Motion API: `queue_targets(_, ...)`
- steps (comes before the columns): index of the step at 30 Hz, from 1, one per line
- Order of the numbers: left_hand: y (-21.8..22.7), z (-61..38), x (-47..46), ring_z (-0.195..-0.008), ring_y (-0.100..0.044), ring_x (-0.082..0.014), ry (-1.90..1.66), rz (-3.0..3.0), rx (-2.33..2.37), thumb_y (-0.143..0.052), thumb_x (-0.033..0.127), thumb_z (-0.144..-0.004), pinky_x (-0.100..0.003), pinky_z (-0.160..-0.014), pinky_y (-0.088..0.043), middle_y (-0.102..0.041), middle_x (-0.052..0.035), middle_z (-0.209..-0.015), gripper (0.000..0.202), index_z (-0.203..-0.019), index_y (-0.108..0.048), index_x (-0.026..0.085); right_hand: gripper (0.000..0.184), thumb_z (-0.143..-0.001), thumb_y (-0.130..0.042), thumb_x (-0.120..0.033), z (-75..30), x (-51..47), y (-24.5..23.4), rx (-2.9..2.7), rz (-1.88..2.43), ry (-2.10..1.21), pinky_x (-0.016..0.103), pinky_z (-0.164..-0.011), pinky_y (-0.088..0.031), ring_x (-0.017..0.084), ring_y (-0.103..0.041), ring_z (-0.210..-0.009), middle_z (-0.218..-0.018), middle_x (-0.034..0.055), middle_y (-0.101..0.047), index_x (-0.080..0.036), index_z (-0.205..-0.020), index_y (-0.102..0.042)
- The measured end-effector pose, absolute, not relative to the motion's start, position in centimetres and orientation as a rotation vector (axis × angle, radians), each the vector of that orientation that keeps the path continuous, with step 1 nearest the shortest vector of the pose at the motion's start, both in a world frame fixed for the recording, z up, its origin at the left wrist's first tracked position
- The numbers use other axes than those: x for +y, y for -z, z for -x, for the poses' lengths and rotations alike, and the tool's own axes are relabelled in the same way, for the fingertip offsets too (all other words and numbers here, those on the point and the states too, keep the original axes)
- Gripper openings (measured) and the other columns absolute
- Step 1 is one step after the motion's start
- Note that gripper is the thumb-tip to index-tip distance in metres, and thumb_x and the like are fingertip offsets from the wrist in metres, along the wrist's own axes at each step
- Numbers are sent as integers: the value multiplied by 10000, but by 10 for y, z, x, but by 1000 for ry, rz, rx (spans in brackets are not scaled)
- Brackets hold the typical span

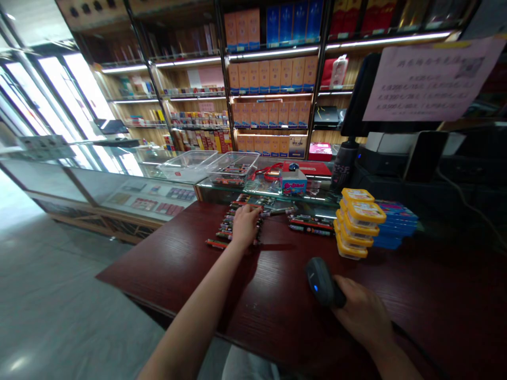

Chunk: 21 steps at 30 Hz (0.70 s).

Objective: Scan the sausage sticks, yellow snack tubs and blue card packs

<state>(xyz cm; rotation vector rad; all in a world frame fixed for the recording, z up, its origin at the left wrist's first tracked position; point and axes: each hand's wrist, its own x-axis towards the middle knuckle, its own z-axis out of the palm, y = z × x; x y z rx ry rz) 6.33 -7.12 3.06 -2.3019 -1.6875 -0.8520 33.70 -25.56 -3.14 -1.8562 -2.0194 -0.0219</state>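
Dark-printed and slender, one stick [279, 212] is jutting rightward from the left hand [244, 221], whose fingertips are closing on its near end above the worktop [273, 295]. It is probably weighing little, staying stiff and tending to roll, so mid-length is looking the surest hold. Beneath that hand, a row of similar sticks [226, 228] is lying side by side. The right hand [361, 311] is wrapping the handle of a black scanner [319, 281]. Rightward, a loose bundle [311, 228] is lying near the stick's tip, and yellow-lidded tubs [358, 224] are crowding that side, blue boxes [394, 221] standing beside them.
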Motion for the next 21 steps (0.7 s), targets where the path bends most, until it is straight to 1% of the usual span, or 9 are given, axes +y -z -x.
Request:
queue_targets(3,-33,-26,-46,-920,-489,-237,798,2206,-1817,-464,140,-826,-359,-862,-414,-588,-78,-990,391,-1136,-671,256,253,-787,-507,-201,-334,-255,30,-2011,1871,-10,303,-739,-406,199,-642,-838,-946,32,-692,-230,-1017,-609)
queue_targets(6,-28,5,-26,-930,-496,-240,700,2176,-1881,-509,150,-791,-348,-872,-428,-599,-75,-995,375,-1105,-692,241,259,-774,-502,-176,-332,-253,31,-2041,1880,-24,298,-726,-400,199,-638,-846,-946,33,-691,-228,-1000,-617)
queue_targets(9,-22,21,-12,-950,-502,-232,606,2190,-1905,-536,133,-755,-323,-875,-434,-605,-63,-1000,385,-1083,-701,248,282,-756,-493,-142,-332,-251,34,-2065,1860,-21,294,-738,-402,197,-632,-869,-962,38,-691,-225,-993,-621)
queue_targets(12,-19,23,-2,-977,-507,-224,583,2166,-1936,-546,119,-740,-305,-871,-438,-607,-53,-1031,408,-1091,-694,265,271,-751,-490,-134,-332,-249,39,-2071,1852,24,284,-740,-410,191,-634,-851,-958,41,-695,-232,-964,-625)
queue_targets(14,-17,19,4,-1002,-508,-221,590,2125,-1960,-543,116,-748,-300,-875,-437,-610,-48,-1059,409,-1097,-689,271,283,-755,-479,-129,-333,-249,42,-2075,1840,56,288,-755,-418,194,-640,-857,-971,46,-696,-231,-974,-625)
queue_targets(17,-10,12,11,-1053,-504,-226,641,2038,-1994,-487,122,-808,-307,-889,-433,-611,-55,-1112,382,-1104,-683,262,307,-756,-465,-122,-333,-249,44,-2078,1841,56,311,-784,-427,206,-643,-891,-1013,54,-692,-225,-999,-622)
queue_targets(21,3,7,17,-1063,-516,-226,674,2004,-2078,-450,159,-851,-305,-872,-445,-613,-59,-1126,364,-1110,-681,270,318,-755,-464,-123,-333,-250,42,-2067,1891,38,317,-771,-429,209,-641,-910,-1040,51,-689,-232,-1010,-620)
